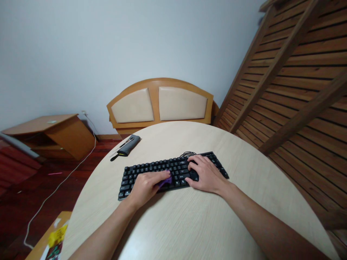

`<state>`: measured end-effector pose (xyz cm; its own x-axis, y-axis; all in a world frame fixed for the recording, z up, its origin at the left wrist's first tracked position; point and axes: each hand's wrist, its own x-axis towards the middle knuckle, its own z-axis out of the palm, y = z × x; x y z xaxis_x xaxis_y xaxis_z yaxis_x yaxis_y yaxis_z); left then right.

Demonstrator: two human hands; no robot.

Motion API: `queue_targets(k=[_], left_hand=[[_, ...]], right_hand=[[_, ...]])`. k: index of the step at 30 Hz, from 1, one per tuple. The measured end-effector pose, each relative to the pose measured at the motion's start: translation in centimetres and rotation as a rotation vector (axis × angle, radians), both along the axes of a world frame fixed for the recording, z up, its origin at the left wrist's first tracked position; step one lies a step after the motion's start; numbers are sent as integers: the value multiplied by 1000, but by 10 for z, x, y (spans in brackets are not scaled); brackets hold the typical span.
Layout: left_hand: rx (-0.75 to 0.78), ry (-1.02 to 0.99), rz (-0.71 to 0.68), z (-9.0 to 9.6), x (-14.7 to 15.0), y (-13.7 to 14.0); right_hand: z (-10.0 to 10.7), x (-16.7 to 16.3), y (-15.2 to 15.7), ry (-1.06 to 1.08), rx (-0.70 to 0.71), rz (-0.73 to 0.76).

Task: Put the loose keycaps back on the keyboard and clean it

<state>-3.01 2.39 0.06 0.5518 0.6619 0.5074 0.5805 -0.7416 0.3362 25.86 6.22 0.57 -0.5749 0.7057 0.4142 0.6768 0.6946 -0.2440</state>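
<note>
A black keyboard (151, 169) lies across the middle of a round pale wooden table (189, 220). My left hand (146, 186) rests on the keyboard's lower middle and grips a small purple object (166, 181) against the keys. My right hand (206, 173) lies flat on the right part of the keyboard, fingers bent over the keys. The keyboard's black cable (187, 154) is coiled just behind it.
A grey pouch with slim tools (127, 145) lies at the table's far left edge. Behind stands a wooden headboard (159, 103); slatted wood panels (298, 90) lean at right. A low cabinet (51, 135) and a white cable (54, 187) are on the floor left.
</note>
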Motion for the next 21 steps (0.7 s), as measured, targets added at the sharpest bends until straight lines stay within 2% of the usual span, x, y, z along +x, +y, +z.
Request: queue_targets(k=[2,5,7,9,14,21], left_hand=[[47,-12,223,-3,-7,4],[19,31,537,-6,-15,11],[-31,85,616,-7,-17,14],[-76,116,565,-9,-15,14],[-110,112,334,-12,-7,11],[-124,64,221,-9,-7,9]], right_hand=[[1,-1,0,9,11,-1],[1,-1,-1,22,25,-4],[0,-1,0,21,29,-13],[-2,-1,0,18,33,-31],[-5,0,4,34,43,-82],[-5,1,4,41,31,-17]])
